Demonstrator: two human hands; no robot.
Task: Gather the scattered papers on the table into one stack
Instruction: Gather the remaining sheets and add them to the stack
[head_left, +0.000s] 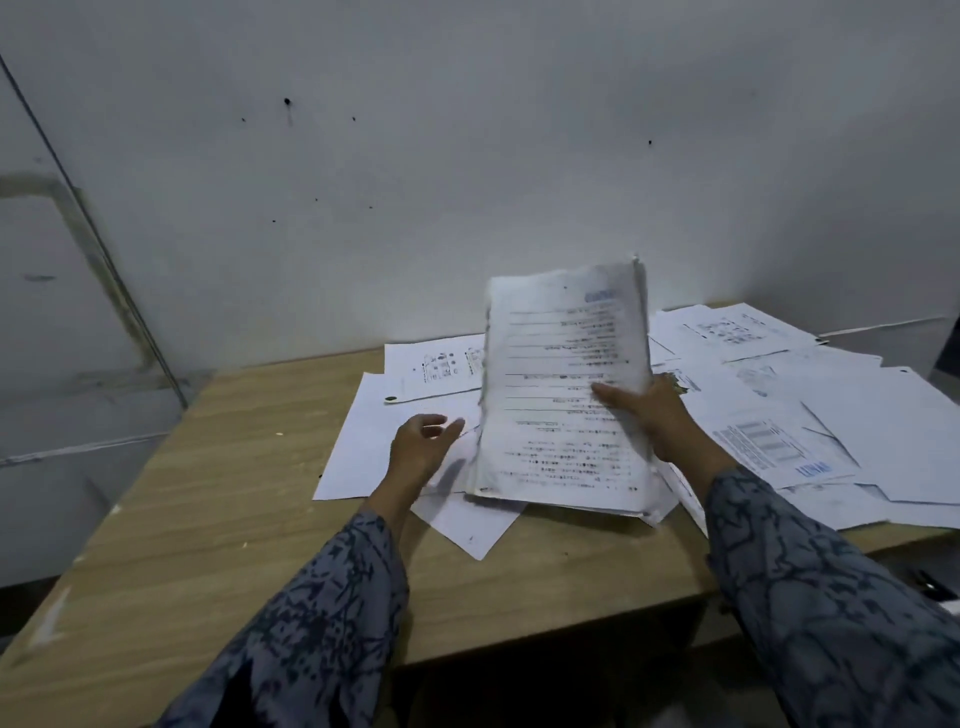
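A thick bundle of printed papers (556, 395) stands tilted on its lower edge near the middle of the wooden table (218, 467). My right hand (649, 410) grips the bundle's right edge, thumb across the front page. My left hand (423, 441) hovers just left of the bundle with fingers loosely bent, holding nothing. Loose white sheets (363, 441) lie flat under and left of the bundle. More scattered sheets (810, 415) cover the right part of the table, some printed with blue text.
A pale wall (467, 182) rises right behind the table. Bare wood shows at the table's left and front. The table's front edge (545, 634) drops to a dark floor. A dark object (935, 584) sits low at the far right.
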